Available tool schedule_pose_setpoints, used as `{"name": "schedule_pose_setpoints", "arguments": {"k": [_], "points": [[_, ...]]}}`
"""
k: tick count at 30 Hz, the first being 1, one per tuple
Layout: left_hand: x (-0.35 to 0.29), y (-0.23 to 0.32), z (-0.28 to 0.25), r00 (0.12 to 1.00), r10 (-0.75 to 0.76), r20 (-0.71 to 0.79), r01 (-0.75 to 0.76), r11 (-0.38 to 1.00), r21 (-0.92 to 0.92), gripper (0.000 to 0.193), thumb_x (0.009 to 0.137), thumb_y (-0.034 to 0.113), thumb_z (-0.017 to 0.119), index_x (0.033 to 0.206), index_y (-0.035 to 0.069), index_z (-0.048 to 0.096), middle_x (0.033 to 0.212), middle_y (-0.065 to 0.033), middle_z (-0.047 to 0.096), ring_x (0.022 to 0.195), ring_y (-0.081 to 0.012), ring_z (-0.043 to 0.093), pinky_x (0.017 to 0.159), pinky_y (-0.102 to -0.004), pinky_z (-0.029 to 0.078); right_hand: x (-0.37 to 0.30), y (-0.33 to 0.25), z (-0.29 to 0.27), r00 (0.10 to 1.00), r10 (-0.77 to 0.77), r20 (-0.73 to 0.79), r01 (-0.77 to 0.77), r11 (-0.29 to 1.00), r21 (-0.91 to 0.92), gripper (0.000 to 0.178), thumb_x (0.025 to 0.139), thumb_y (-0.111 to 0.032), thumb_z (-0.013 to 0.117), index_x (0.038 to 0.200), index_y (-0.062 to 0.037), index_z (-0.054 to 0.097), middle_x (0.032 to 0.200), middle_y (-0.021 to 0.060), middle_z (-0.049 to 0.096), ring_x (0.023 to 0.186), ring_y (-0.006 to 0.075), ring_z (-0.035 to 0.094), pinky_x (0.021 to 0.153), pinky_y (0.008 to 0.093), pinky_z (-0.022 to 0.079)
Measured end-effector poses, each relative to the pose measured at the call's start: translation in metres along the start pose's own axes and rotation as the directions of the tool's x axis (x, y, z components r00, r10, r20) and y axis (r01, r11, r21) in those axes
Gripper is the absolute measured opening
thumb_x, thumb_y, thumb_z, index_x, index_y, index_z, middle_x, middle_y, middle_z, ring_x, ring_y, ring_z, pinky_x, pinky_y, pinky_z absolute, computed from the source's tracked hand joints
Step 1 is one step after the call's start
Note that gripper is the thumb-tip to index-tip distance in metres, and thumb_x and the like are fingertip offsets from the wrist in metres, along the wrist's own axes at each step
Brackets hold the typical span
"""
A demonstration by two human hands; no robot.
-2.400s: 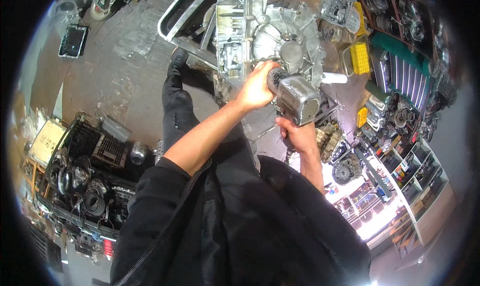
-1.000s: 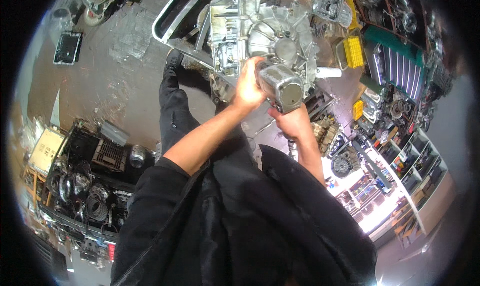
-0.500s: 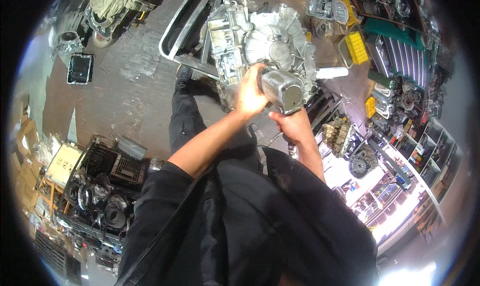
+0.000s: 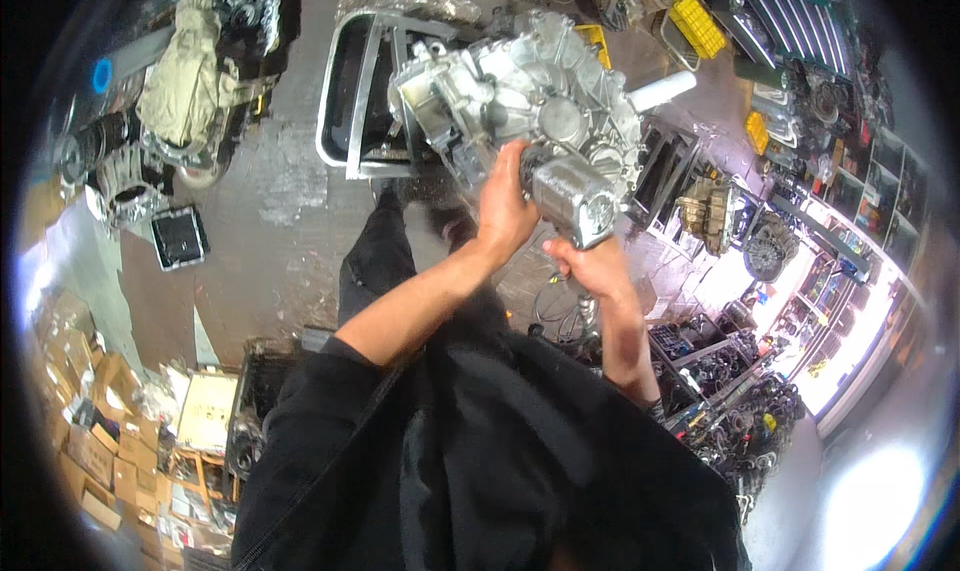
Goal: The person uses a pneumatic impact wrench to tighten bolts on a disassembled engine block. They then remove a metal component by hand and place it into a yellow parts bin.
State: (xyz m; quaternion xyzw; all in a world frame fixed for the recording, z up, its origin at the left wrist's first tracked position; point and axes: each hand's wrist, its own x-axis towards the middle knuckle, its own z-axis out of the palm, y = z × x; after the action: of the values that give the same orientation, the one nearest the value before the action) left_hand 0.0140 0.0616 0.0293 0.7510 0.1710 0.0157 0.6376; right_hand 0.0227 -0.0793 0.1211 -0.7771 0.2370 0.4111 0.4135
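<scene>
A bright silver cylindrical unit (image 4: 573,199), shaped like a small motor, sat against the near face of a large cast aluminium gearbox housing (image 4: 520,96), which rested over a black metal-framed stand (image 4: 350,101) on the concrete workshop floor (image 4: 270,221). The person's left hand (image 4: 505,206) was curled around the left side of the cylinder, fingers wrapped onto it where it met the housing. The right hand (image 4: 590,261) cupped it from beneath, closed against its underside. It looked as though the cylinder was being seated on or eased off the housing; which of the two could not be told. Either way, the next move seemed to call for a steady, square hold with both hands so that the part stayed in line with its seat and its weight did not tip.

A white tube-like shaft (image 4: 660,89) stuck out from the right of the housing. A yellow slotted crate (image 4: 697,24) lay beyond it, with a smaller yellow box (image 4: 757,131) farther right. A flat black square tray (image 4: 180,237) lay on the floor to the left, near a pale cloth bundle (image 4: 185,76) draped over machinery. Brown cardboard boxes (image 4: 85,401) were stacked at lower left, beside a cream rectangular carton (image 4: 207,411). Shelves (image 4: 850,241) of dark parts lined the right side; any labels were too small to make out.
</scene>
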Motion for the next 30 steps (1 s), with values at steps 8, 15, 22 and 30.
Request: {"name": "schedule_pose_setpoints", "arguments": {"k": [8, 15, 22, 30], "points": [[0.014, -0.022, 0.002, 0.993, 0.037, 0.11, -0.043, 0.998, 0.053, 0.069, 0.071, -0.007, 0.066, 0.136, 0.002, 0.047, 0.13, -0.0233, 0.059, 0.121, -0.0445, 0.057, 0.1, -0.0441, 0.049, 0.004, -0.006, 0.017, 0.997, 0.053, -0.048, -0.039, 0.968, 0.249, 0.03, 0.081, 0.009, 0.07, 0.109, 0.0021, 0.063, 0.075, 0.0054, 0.061, 0.054, 0.0126, 0.052, 0.047, 0.0284, 0.042], [0.027, -0.015, -0.009, 0.973, -0.097, 0.211, 0.11, 0.993, -0.051, 0.074, 0.067, 0.0, 0.078, 0.134, 0.002, 0.047, 0.13, -0.0246, 0.057, 0.12, -0.0433, 0.057, 0.1, -0.0432, 0.048, 0.009, -0.023, 0.013, 0.992, 0.12, -0.046, -0.12, 0.993, -0.001, 0.028, 0.084, -0.006, 0.072, 0.11, 0.0028, 0.066, 0.083, 0.0117, 0.07, 0.065, 0.0227, 0.066, 0.059, 0.035, 0.053], [0.005, -0.026, -0.01, 0.991, -0.08, 0.102, 0.095, 0.985, -0.145, 0.083, 0.072, 0.005, 0.081, 0.144, 0.003, 0.038, 0.139, -0.021, 0.052, 0.129, -0.0388, 0.052, 0.108, -0.0415, 0.042, 0.002, -0.042, 0.014, 0.994, -0.112, 0.015, 0.097, 0.772, -0.628, 0.034, 0.087, -0.024, 0.065, 0.113, -0.0025, 0.067, 0.108, 0.0246, 0.069, 0.106, 0.0423, 0.065, 0.088, 0.0439, 0.054], [0.004, -0.023, -0.006, 0.995, -0.044, 0.086, 0.047, 0.998, -0.029, 0.081, 0.074, 0.0, 0.074, 0.145, 0.001, 0.035, 0.139, -0.022, 0.05, 0.127, -0.0432, 0.051, 0.107, -0.0452, 0.044, 0.002, -0.039, 0.025, 0.991, 0.13, -0.011, -0.118, 0.86, -0.497, 0.043, 0.09, -0.03, 0.07, 0.123, -0.0041, 0.063, 0.124, 0.0204, 0.066, 0.116, 0.0365, 0.062, 0.099, 0.0412, 0.049]]}}
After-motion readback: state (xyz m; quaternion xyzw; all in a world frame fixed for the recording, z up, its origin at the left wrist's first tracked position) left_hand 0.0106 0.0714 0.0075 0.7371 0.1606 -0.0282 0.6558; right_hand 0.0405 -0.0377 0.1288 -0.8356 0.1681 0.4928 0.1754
